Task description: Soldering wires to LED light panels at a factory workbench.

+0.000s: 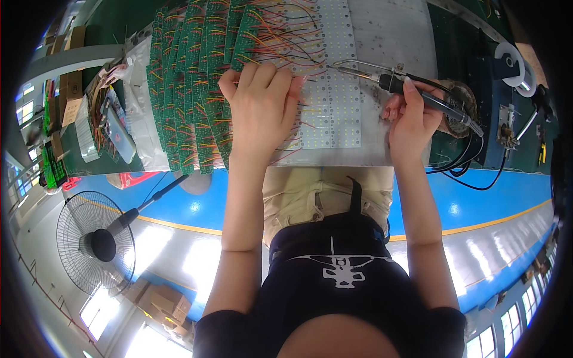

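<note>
My right hand (415, 116) grips a soldering iron (392, 83) with a thin metal solder-feed tube (373, 64) along its top. Its tip points left, at or just above a white LED panel (340, 107), near the end of a thin wire. Over the panel's left part and the edge of the green circuit boards (188, 89), my left hand (256, 110) is closed with curled fingers. Thin red wires (286, 56) run from the boards past that hand; whatever its fingertips pinch is hidden. The overlapping boards carry many short red and yellow wires.
A solder spool (516, 68) stands at the right above a dark blue box, with black cables looping nearby. A round holder (459, 110) sits behind my right hand. Left lie a clear plastic bag (138, 89) and a phone (119, 134). A black fan (98, 244) stands on the floor.
</note>
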`<state>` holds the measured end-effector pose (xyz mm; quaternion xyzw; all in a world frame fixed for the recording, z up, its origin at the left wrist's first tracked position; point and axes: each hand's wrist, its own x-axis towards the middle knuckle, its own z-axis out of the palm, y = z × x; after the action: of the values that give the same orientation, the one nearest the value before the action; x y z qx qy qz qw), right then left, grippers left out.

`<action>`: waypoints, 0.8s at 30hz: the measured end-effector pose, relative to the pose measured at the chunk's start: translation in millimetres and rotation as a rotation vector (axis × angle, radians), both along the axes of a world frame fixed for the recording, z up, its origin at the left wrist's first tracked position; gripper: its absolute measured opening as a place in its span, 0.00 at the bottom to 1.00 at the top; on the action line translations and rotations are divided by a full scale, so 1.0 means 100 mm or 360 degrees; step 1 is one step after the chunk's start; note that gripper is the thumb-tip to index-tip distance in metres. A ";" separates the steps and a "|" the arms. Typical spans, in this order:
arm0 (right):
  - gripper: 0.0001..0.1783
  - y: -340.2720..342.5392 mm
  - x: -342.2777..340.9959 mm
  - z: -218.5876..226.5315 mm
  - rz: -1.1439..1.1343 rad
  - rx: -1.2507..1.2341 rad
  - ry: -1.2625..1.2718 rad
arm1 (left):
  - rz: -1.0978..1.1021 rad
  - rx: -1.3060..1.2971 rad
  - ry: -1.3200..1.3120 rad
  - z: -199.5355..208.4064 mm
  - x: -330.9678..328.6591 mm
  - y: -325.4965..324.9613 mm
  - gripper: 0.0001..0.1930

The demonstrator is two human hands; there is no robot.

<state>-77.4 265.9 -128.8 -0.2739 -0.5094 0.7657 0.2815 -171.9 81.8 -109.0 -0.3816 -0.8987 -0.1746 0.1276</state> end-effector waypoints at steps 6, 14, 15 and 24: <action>0.08 0.00 0.00 0.00 -0.0002 -0.0001 -0.0028 | 0.0055 0.0060 -0.0056 -0.07 0.02 0.05 0.02; 0.08 0.00 0.00 0.01 0.0015 0.0026 -0.0012 | 0.0093 0.0155 -0.0067 -0.20 0.06 0.07 0.06; 0.08 0.00 0.01 0.00 0.0012 0.0034 -0.0008 | 0.0102 0.0155 -0.0066 -0.21 0.06 0.08 0.07; 0.07 -0.02 0.00 0.01 -0.0018 0.0087 -0.0001 | 0.0075 0.0087 -0.0048 -0.21 0.08 0.08 0.10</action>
<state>-77.3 264.2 -127.6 -0.2692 -0.5286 0.7499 0.2929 -163.5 89.6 -129.7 -0.3540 -0.9042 -0.2018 0.1284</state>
